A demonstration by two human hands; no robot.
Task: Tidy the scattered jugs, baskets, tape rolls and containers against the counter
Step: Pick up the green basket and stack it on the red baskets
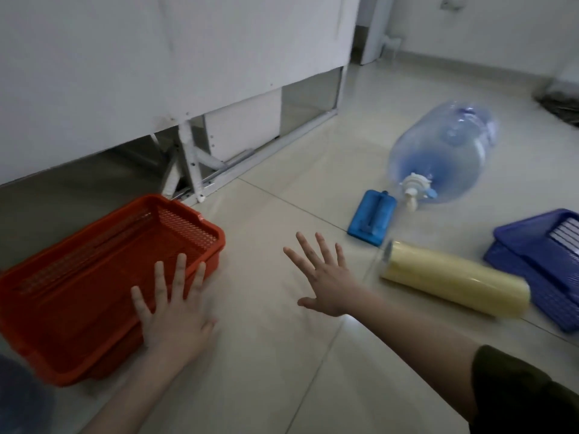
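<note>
basket (94,277) left by counter (156,73), jug (445,158) right, roll (454,280) nearer

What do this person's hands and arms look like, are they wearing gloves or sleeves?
No gloves: both the left hand and the right hand are bare, with no rings, watch or bands visible. The left forearm is uncovered as far as the picture shows. The right forearm is bare too, up to a dark olive sleeve that covers the arm from about the elbow.

We see an orange basket (103,270) upright on the floor near the counter (156,73). A clear blue jug (448,158) lies on its side. A yellow roll (454,278) lies just beside a blue basket (539,261).
</note>
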